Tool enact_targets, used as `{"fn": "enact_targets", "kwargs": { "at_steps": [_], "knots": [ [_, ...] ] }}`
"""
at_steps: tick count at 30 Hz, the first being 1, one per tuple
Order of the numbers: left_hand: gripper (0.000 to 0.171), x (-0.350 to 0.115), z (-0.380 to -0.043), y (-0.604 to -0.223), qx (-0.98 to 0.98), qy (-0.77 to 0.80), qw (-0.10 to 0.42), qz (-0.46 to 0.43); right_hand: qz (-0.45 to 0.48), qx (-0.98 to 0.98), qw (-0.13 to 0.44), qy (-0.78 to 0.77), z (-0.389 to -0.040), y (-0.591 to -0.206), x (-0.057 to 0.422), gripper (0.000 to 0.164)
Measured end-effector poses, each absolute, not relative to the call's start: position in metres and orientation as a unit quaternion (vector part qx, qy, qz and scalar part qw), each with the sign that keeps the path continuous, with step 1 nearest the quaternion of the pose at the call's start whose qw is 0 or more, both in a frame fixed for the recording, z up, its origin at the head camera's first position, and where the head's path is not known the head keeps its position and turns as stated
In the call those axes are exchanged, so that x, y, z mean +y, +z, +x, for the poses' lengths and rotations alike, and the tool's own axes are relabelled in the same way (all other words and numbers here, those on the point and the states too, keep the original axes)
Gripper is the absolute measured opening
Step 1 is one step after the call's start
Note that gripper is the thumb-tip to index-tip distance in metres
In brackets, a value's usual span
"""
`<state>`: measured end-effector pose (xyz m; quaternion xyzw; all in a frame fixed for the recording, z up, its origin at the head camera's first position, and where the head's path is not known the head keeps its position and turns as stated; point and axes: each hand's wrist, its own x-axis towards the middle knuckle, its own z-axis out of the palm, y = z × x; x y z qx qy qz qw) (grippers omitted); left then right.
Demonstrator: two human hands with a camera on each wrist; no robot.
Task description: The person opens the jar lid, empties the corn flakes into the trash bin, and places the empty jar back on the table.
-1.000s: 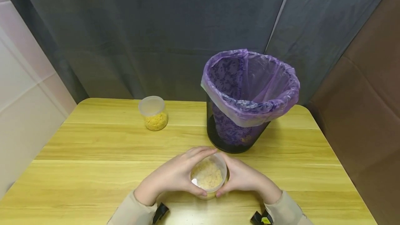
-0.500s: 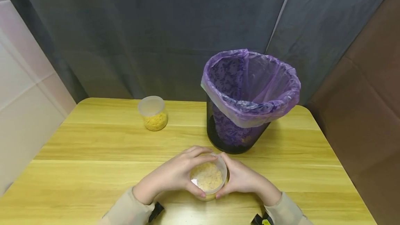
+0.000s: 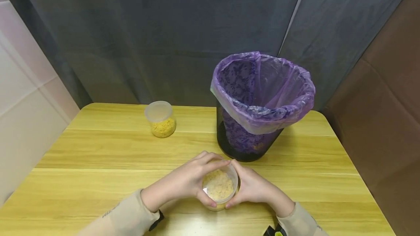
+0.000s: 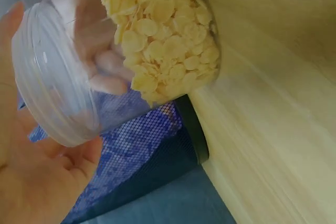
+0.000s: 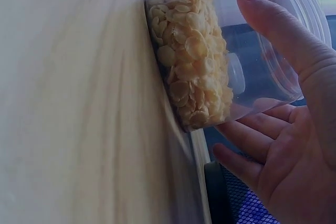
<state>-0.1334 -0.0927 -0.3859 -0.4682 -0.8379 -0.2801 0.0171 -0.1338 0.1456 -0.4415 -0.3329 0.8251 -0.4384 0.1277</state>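
A clear plastic jar (image 3: 219, 185) with a translucent lid stands upright on the table near its front, partly filled with pale yellow flakes (image 4: 163, 40). My left hand (image 3: 187, 180) curves round the left side of the jar at its lid, thumb in front and fingers over the far rim. From the right, my right hand (image 3: 255, 188) grips the same jar, its thumb (image 5: 278, 27) lying along the clear wall. In the right wrist view the flakes fill the lower part of the jar (image 5: 194, 61). The far sides of both hands' fingers are partly hidden in the head view.
A second lidded jar (image 3: 160, 119) with yellow contents stands at the back left of the wooden table (image 3: 98, 152). Just behind my hands is a black mesh bin (image 3: 226, 139) lined with a purple bag (image 3: 262, 119). A grey curtain (image 3: 147, 39) hangs behind the table.
My left forearm and sleeve have swung outward to the left, and the left hand has turned slightly on the lid. The right hand and the jar stay almost in place.
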Motion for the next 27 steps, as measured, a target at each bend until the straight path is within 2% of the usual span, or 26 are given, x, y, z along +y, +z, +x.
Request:
{"fn": "enact_targets", "kwargs": {
  "at_steps": [7, 14, 27],
  "knots": [
    [0.093, -0.087, -0.128, -0.387, -0.868, -0.253, 0.08, -0.419, -0.316, 0.85, 0.066, -0.416, -0.132, -0.443, 0.14, 0.097],
    [0.098, -0.081, -0.121, -0.384, -0.885, -0.2, 0.115, -0.404, -0.315, 0.85, 0.069, -0.416, -0.131, -0.443, 0.14, 0.097],
    [0.104, -0.086, -0.132, -0.35, -0.89, -0.054, 0.02, -0.452, -0.305, 0.86, 0.085, -0.401, -0.132, -0.442, 0.141, 0.106]
  ]
}}
